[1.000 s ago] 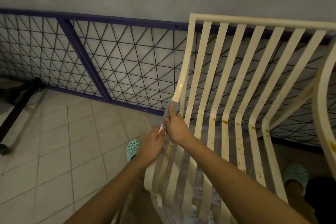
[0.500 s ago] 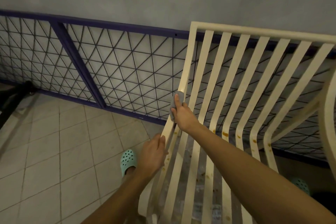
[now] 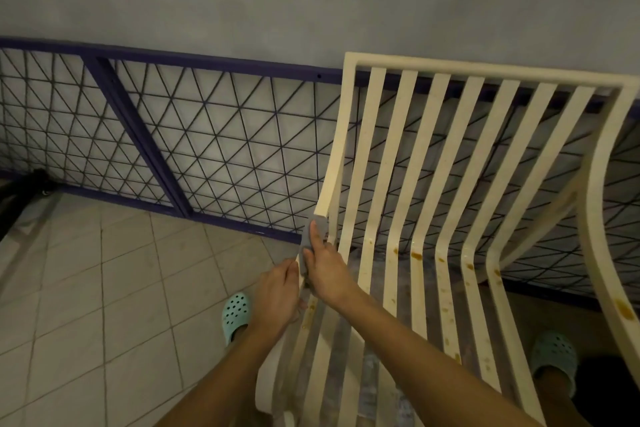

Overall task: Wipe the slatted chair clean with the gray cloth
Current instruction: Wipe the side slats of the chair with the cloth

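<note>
Seen from your head camera, your right hand [image 3: 325, 274] sits just below centre, toward 6 o'clock. Its grip is clamped on the gray cloth [image 3: 314, 236], index finger laid up along it, and it presses the cloth against the left side rail of the slatted chair [image 3: 433, 166]. Your left hand [image 3: 277, 295], just beside it at 7 o'clock, has its grip closed round the same rail lower down, apparently steadying the chair. I'd judge the wiping far from finished. Orange-brown stains [image 3: 415, 255] dot the bends of the middle slats at 4 o'clock and run down the seat slats toward 5. A larger blotch [image 3: 623, 309] marks the right armrest [image 3: 602, 253] at 4 o'clock. The rail above the cloth shows no spots, though you cannot tell whether it has been wiped.
</note>
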`<act>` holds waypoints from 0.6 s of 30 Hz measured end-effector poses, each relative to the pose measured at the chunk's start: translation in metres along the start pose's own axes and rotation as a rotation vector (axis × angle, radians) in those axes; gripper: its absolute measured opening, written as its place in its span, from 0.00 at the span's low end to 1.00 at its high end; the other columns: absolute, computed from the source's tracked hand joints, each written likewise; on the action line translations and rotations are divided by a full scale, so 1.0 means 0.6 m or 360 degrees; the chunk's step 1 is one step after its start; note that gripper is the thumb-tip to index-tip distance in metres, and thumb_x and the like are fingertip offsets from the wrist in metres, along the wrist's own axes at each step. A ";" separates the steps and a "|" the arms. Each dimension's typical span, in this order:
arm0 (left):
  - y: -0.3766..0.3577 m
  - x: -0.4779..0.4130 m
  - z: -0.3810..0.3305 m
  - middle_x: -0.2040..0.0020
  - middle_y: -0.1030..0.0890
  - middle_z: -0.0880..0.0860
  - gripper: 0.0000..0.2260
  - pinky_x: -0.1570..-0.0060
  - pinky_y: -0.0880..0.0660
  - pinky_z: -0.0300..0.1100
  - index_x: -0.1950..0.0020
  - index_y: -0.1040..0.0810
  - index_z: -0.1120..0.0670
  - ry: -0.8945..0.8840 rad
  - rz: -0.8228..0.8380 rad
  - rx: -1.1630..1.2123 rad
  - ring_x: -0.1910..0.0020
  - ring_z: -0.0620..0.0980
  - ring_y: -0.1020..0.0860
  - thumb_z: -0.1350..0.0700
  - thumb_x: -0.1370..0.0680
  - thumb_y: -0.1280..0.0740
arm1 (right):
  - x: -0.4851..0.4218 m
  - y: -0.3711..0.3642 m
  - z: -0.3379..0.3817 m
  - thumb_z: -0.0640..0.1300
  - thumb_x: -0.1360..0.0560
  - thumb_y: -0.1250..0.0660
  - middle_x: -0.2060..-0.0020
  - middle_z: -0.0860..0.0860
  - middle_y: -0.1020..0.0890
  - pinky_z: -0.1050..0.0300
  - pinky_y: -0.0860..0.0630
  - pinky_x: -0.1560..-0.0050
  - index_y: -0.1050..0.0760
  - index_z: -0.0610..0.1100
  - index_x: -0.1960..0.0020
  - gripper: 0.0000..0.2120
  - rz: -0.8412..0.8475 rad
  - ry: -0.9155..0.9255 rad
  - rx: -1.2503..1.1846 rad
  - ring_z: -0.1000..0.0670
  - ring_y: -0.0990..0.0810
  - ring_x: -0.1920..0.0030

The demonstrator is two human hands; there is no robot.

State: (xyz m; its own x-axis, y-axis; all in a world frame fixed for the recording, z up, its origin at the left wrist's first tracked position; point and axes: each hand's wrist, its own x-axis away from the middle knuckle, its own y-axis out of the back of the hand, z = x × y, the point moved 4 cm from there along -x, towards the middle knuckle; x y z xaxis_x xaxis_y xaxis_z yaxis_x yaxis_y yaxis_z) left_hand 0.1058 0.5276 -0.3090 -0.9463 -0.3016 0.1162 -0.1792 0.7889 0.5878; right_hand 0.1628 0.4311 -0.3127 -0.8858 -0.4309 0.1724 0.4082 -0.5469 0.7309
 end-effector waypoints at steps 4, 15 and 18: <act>0.003 0.002 0.002 0.63 0.19 0.53 0.19 0.64 0.24 0.46 0.57 0.21 0.55 0.0002 -0.0072 0.0170 0.66 0.49 0.20 0.51 0.16 0.47 | 0.025 -0.011 0.012 0.50 0.15 0.52 0.41 0.38 0.29 0.64 0.35 0.68 0.62 0.52 0.20 0.28 0.0037 -0.0032 -0.0179 0.47 0.28 0.55; 0.003 -0.004 0.021 0.66 0.17 0.54 0.36 0.56 0.21 0.58 0.60 0.20 0.48 0.0144 -0.0130 0.0304 0.64 0.52 0.18 0.24 0.29 0.58 | -0.048 0.018 -0.011 0.52 0.15 0.53 0.35 0.35 0.32 0.49 0.26 0.48 0.64 0.50 0.20 0.29 -0.0040 -0.0053 0.0069 0.38 0.25 0.46; 0.006 -0.002 0.016 0.65 0.16 0.52 0.36 0.54 0.22 0.58 0.57 0.18 0.43 0.0170 -0.0119 0.0329 0.65 0.54 0.17 0.23 0.30 0.59 | -0.084 0.044 -0.012 0.53 0.15 0.54 0.30 0.34 0.36 0.48 0.26 0.46 0.65 0.51 0.21 0.29 -0.0071 -0.0123 0.0101 0.37 0.24 0.44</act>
State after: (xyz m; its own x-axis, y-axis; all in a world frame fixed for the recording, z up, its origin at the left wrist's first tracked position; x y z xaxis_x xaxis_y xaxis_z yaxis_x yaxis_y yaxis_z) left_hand 0.1035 0.5362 -0.3149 -0.8967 -0.4091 0.1689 -0.3090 0.8519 0.4229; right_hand 0.2198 0.4333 -0.3072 -0.9180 -0.3493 0.1875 0.3556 -0.5164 0.7791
